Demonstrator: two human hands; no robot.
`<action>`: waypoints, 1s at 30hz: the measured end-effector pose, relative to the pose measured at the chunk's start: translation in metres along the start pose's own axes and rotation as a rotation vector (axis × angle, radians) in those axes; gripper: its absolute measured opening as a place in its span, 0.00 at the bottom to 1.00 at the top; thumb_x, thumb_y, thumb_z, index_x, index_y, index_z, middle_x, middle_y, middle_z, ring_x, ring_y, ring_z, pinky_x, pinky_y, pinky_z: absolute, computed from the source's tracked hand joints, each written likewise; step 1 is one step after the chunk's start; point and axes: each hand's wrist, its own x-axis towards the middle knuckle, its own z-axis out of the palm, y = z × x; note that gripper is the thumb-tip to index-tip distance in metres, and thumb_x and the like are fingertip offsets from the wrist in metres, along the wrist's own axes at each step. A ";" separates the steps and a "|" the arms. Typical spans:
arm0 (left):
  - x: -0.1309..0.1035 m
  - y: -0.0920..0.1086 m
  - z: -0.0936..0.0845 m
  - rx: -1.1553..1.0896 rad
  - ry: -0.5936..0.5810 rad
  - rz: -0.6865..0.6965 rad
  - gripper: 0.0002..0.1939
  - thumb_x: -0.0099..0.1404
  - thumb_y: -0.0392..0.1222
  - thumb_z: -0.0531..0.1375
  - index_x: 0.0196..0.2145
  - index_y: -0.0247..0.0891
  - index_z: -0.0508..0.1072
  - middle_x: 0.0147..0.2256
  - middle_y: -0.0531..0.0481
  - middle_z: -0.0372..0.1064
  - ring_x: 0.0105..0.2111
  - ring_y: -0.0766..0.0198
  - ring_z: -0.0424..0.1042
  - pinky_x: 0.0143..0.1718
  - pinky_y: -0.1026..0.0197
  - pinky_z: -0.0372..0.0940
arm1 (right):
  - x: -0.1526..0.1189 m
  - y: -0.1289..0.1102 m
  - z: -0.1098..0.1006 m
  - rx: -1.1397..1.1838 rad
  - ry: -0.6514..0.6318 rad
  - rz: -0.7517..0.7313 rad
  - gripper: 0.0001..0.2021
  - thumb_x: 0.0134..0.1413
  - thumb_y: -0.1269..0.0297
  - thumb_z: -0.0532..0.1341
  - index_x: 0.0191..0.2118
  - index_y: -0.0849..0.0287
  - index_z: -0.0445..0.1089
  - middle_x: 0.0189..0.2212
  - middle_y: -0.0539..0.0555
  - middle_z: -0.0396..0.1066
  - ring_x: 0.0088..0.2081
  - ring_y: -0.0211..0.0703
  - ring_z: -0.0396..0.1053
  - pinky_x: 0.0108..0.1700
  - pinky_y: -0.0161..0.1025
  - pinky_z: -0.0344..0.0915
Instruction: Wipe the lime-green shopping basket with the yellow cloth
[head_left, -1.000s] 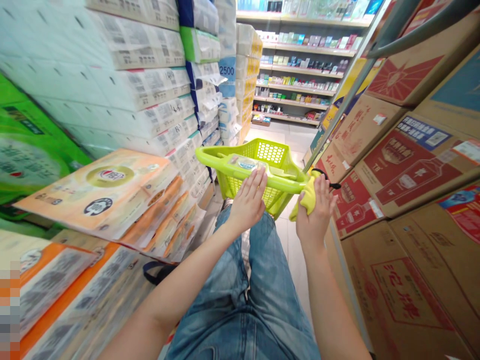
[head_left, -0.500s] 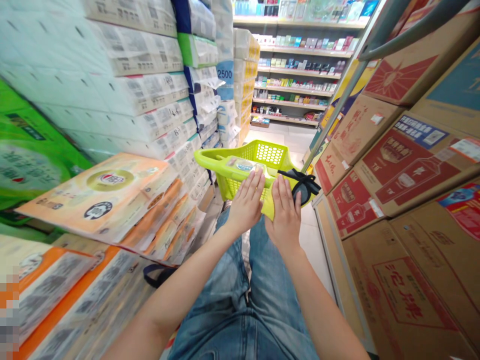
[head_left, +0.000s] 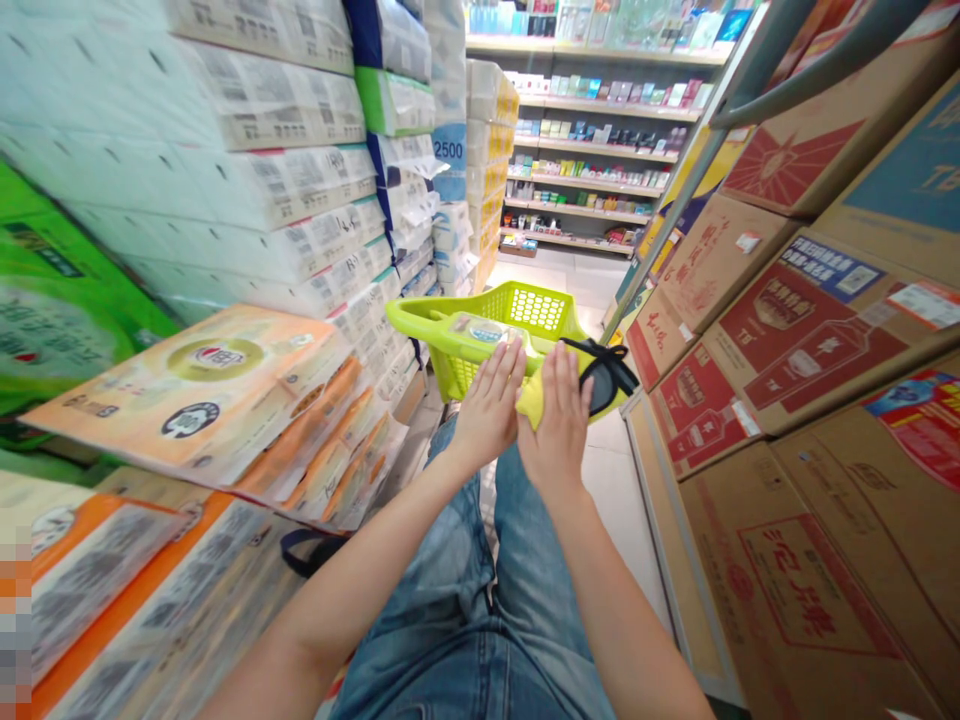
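Observation:
A lime-green plastic shopping basket (head_left: 442,375) with lattice walls stands in front of my legs, its long loop handle (head_left: 420,318) lying across the near side. My left hand (head_left: 491,400) rests on the handle beside an oval label (head_left: 487,331), fingers stretched flat and close together. Beside it, my right hand (head_left: 556,420) presses a yellow cloth (head_left: 531,398) against the handle's right part, fingers nearly straight over it. Most of the cloth is hidden under that hand. A black round piece with dark straps (head_left: 604,385) sits at the basket's right end, touching or close to my right fingers.
Stacked tissue packs (head_left: 315,180) line the left side, with an orange-topped pack (head_left: 217,365) jutting out near my left arm. Cardboard cartons (head_left: 810,300) and a grey metal trolley handle (head_left: 825,80) stand at the right. Goods shelves (head_left: 600,150) close off the aisle's far end.
My right hand has slid slightly left along the handle with the yellow cloth, closer to my left hand. My left hand and the basket have hardly moved.

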 end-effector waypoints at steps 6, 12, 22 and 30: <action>0.000 -0.001 0.000 -0.010 -0.013 0.009 0.36 0.71 0.37 0.47 0.72 0.34 0.36 0.72 0.37 0.42 0.73 0.54 0.36 0.70 0.44 0.47 | -0.007 0.001 -0.005 -0.038 -0.131 -0.130 0.37 0.61 0.66 0.52 0.73 0.60 0.37 0.73 0.61 0.44 0.74 0.47 0.38 0.72 0.55 0.41; 0.003 0.003 -0.001 0.021 -0.017 0.020 0.38 0.69 0.36 0.49 0.72 0.28 0.36 0.71 0.34 0.42 0.73 0.51 0.36 0.70 0.44 0.46 | -0.013 0.056 -0.025 0.003 0.018 -0.056 0.34 0.66 0.61 0.50 0.74 0.55 0.37 0.73 0.61 0.45 0.74 0.50 0.41 0.71 0.58 0.45; 0.001 0.001 -0.001 0.012 -0.008 0.015 0.35 0.72 0.37 0.46 0.72 0.30 0.36 0.71 0.35 0.42 0.73 0.52 0.36 0.70 0.44 0.47 | -0.003 0.017 -0.009 -0.018 0.038 0.016 0.36 0.66 0.59 0.50 0.74 0.59 0.34 0.73 0.63 0.44 0.74 0.52 0.38 0.71 0.62 0.42; -0.001 -0.002 0.002 -0.016 0.012 0.005 0.34 0.73 0.38 0.44 0.72 0.35 0.37 0.72 0.39 0.43 0.73 0.57 0.35 0.70 0.47 0.46 | -0.003 -0.002 -0.003 0.016 -0.112 -0.136 0.37 0.64 0.62 0.53 0.73 0.61 0.38 0.73 0.62 0.45 0.74 0.48 0.39 0.72 0.56 0.42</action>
